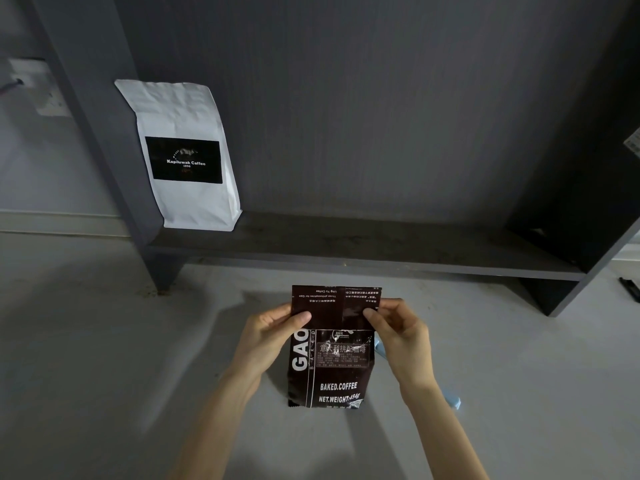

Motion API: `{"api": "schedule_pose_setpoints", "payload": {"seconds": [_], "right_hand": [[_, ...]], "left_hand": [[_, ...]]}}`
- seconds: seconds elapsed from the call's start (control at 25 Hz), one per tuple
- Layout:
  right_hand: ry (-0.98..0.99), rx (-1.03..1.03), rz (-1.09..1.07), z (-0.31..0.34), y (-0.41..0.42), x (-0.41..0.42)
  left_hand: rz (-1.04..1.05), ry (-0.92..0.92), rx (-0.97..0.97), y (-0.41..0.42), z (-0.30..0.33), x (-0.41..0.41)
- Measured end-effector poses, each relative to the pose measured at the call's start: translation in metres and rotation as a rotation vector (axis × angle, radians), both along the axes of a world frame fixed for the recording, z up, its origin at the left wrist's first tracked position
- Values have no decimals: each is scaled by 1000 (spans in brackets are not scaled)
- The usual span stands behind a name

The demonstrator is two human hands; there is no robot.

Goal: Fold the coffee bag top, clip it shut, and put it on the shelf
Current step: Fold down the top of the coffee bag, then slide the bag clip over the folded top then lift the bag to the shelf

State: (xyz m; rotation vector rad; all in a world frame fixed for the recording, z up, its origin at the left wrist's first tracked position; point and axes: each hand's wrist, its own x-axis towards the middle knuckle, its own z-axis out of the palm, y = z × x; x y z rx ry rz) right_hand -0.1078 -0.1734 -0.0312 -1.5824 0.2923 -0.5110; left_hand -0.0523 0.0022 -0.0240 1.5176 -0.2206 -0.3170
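A dark brown coffee bag (332,368) with white lettering stands upright on the grey floor, just in front of the shelf. Its top flap is folded down toward me, so the print on it reads upside down. My left hand (270,330) pinches the flap's left edge, thumb on the front. My right hand (398,327) pinches the flap's right edge the same way. A pale blue clip (455,401) lies on the floor behind my right wrist, mostly hidden. The dark grey shelf board (363,247) runs across the view beyond the bag.
A white coffee bag (187,154) with a black label stands at the left end of the shelf, leaning on the upright. The shelf's right side panel (588,202) is dark. A small black object (630,287) lies on the floor at far right.
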Motion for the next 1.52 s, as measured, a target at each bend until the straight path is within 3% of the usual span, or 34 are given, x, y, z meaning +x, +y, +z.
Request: {"api": "schedule_pose_setpoints", "payload": {"seconds": [0.36,0.56,0.76,1.0,1.28,1.52], "right_hand": [[40,58,52,3,-6,-7],[75,59,66,-1,-12,-12],[285,-249,-110,-21,-39,-22],[479,-467,-103,-55,-52,-28],[603,-618,-46,-68,-45,-27],[601,-615,-76,-66,-43,-28]], "left_hand": [[-84,-9,46,8,1,-1],[-14,-22,66,10,-2,0],[1,-34,59,6,-3,0],[33,-17,88,4,-9,4],[50,-17,96,4,-10,2],[57,-11,93,3,-9,1]]}}
